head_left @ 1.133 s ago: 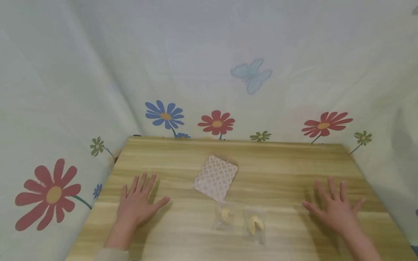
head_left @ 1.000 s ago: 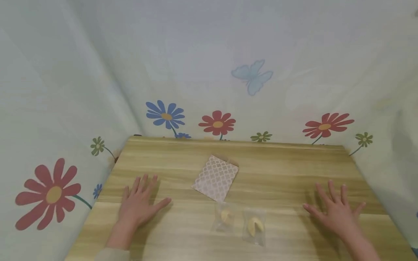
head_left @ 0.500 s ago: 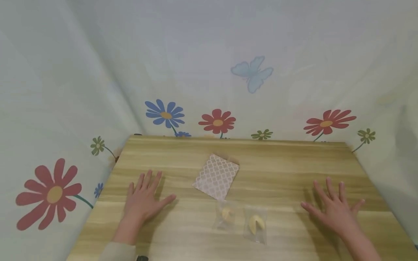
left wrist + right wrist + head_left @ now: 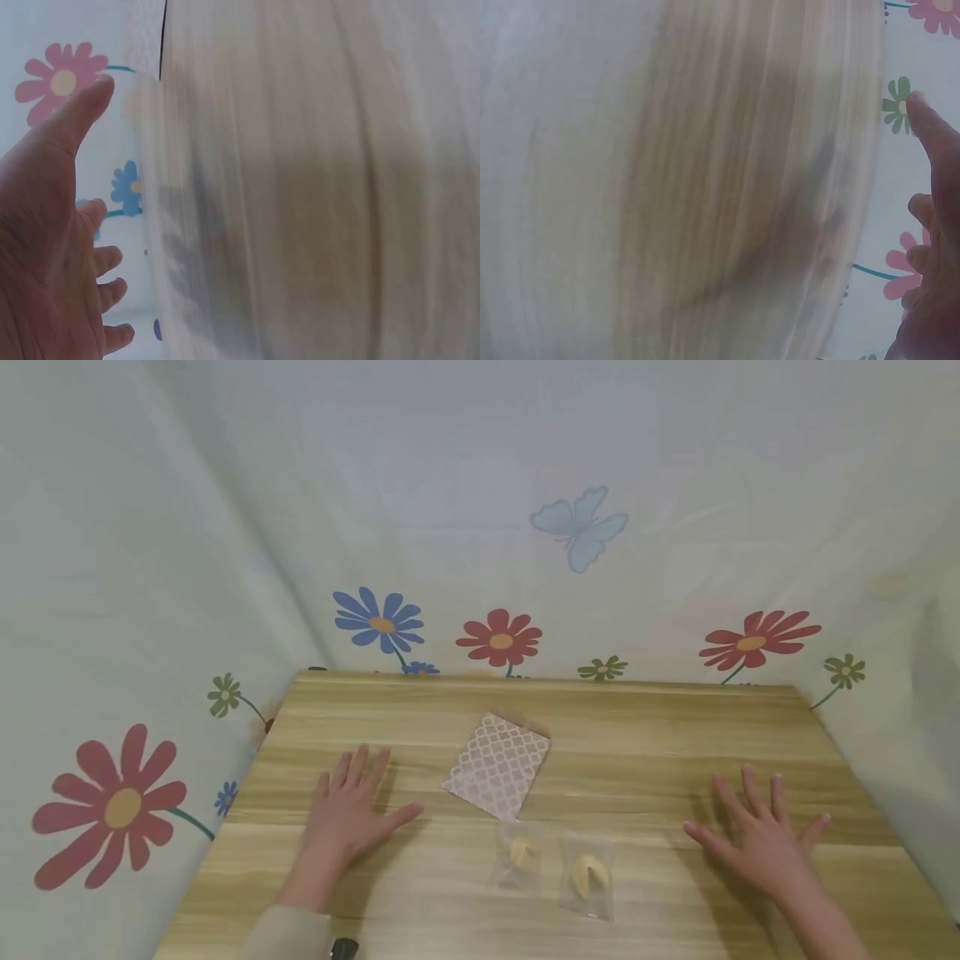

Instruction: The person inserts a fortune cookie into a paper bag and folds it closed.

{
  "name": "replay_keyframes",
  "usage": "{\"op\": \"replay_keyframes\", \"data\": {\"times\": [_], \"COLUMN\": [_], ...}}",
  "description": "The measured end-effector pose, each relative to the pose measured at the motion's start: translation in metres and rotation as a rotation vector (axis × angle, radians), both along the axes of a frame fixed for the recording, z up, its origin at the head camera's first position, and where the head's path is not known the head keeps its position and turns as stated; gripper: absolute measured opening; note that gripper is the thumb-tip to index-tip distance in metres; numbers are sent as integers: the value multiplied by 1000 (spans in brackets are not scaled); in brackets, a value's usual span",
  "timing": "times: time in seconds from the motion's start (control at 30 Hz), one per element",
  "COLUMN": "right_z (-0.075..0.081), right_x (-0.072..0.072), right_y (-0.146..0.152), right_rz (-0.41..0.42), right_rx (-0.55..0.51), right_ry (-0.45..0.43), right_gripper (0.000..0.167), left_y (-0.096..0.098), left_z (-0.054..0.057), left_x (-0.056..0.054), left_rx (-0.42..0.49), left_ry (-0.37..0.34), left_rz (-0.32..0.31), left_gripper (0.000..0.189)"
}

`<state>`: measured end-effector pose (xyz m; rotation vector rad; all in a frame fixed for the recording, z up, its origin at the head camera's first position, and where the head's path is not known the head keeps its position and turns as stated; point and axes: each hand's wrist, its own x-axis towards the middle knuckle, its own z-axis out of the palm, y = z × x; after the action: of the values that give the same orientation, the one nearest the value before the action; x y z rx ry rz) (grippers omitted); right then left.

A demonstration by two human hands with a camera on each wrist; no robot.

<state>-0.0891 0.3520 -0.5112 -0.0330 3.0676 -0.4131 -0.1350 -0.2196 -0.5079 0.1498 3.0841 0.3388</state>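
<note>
My left hand [image 4: 348, 814] hovers over the left part of the table with its fingers spread, holding nothing; its shadow falls on the wood in the left wrist view. To the right of it lies a flat patterned paper bag [image 4: 498, 766], set at an angle. My right hand [image 4: 768, 843] is held with spread fingers over the table's right part, nothing in it. Between the hands, nearer to me, are two fortune cookies in clear wrappers: one fortune cookie [image 4: 522, 853] just below the bag's lower corner, the other fortune cookie [image 4: 590, 875] to its right.
The wood-grain table [image 4: 637, 727] reaches back to a pale cloth [image 4: 450, 485] printed with flowers and a butterfly, which also hangs at both sides. A small black object [image 4: 344, 948] shows beside the left sleeve [image 4: 288, 935] at the bottom edge.
My left hand has moved right, towards the paper bag. My right hand has shifted slightly left. The bag and both fortune cookies have stayed in place.
</note>
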Motion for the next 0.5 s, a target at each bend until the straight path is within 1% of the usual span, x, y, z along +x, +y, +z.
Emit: {"op": "replay_keyframes", "data": {"times": [0.2, 0.33, 0.5], "right_z": [1, 2, 2], "right_x": [-4, -6, -8], "right_y": [-3, -5, -9], "right_rz": [12, 20, 31], "right_rx": [4, -6, -16], "right_ry": [23, 12, -1], "right_gripper": [100, 101, 101], "left_y": [19, 33, 54], "left_z": [8, 13, 18], "left_x": [-11, -20, -31], "left_rx": [7, 6, -17], "left_ry": [-3, -33, -71], "left_rz": [-10, -13, -21], "left_gripper": [114, 115, 119]}}
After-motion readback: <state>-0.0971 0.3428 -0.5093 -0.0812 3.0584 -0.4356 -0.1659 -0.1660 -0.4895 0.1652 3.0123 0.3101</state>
